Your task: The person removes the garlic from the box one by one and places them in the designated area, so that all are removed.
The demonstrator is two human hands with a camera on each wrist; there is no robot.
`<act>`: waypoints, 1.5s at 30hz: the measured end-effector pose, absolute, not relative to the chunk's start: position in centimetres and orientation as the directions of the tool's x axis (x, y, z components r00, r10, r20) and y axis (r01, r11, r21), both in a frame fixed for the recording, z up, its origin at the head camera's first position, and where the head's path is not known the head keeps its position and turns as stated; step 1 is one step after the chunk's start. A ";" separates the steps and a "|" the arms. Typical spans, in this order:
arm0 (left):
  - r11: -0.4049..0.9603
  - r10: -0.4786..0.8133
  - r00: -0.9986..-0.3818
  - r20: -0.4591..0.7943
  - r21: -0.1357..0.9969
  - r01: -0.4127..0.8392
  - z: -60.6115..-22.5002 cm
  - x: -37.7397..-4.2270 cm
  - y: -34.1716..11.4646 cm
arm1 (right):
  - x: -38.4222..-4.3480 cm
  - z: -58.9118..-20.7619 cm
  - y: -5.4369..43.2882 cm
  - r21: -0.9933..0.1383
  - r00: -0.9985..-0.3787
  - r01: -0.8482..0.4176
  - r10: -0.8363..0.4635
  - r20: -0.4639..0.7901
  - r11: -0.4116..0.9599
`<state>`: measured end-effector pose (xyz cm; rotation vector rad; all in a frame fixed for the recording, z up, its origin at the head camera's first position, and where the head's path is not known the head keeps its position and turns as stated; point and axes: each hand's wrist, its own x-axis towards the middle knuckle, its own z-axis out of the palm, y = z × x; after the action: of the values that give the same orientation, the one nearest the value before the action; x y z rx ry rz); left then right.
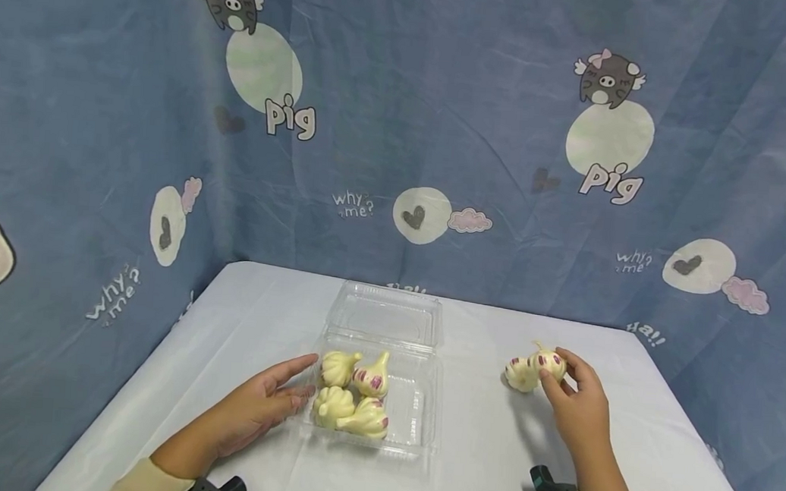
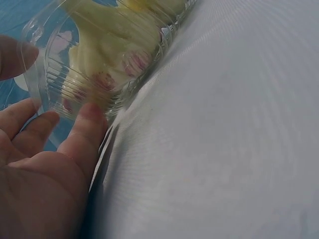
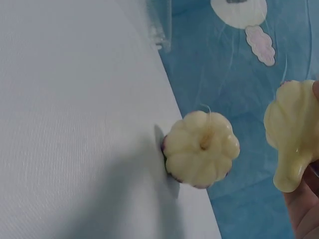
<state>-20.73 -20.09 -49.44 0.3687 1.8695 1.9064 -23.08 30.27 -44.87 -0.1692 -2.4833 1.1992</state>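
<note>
A clear plastic clamshell box (image 1: 416, 407) lies with its lid (image 1: 388, 314) folded back, holding several cream garlic bulbs (image 1: 335, 405) with purple patches in its left half. My left hand (image 1: 251, 410) is at the box's left side, fingers extended; in the left wrist view a fingertip (image 2: 91, 112) meets the clear wall. With thumb and fingers my right hand (image 1: 580, 411) pinches a garlic bulb (image 1: 552, 363), whose stem points down in the right wrist view. Beside it, another garlic bulb (image 3: 199, 149) rests on the table, stem toward that camera.
The box and the single bulb stand on a white-covered table (image 1: 473, 464). Behind and to the left hangs a blue curtain (image 1: 402, 109) with pig prints, close to the table's far edge. A black wrist camera (image 1: 550, 485) is strapped by the right sleeve.
</note>
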 end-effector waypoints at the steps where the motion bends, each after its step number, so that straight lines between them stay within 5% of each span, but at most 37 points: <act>1: 0.011 0.484 -0.867 -0.114 0.992 -0.125 -49.5 -20.8 -20.1 | -23.1 -44.8 30.3 -0.777 -0.922 -0.046 0.273 0.275 0.628; 20: 0.015 0.482 -0.867 -0.128 0.990 -0.138 -49.5 -20.9 -20.2 | -23.6 -45.4 31.9 -0.784 -0.897 0.113 0.401 0.183 0.611; 45: 0.021 0.489 -0.864 -0.116 0.992 -0.121 -49.4 -20.9 -20.2 | -24.5 -47.6 33.0 -0.749 -0.914 0.260 0.406 0.013 0.610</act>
<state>-20.89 -20.21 -49.39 0.3741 1.8756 1.8959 -24.48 33.04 -47.60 -0.5547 -2.6516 1.1896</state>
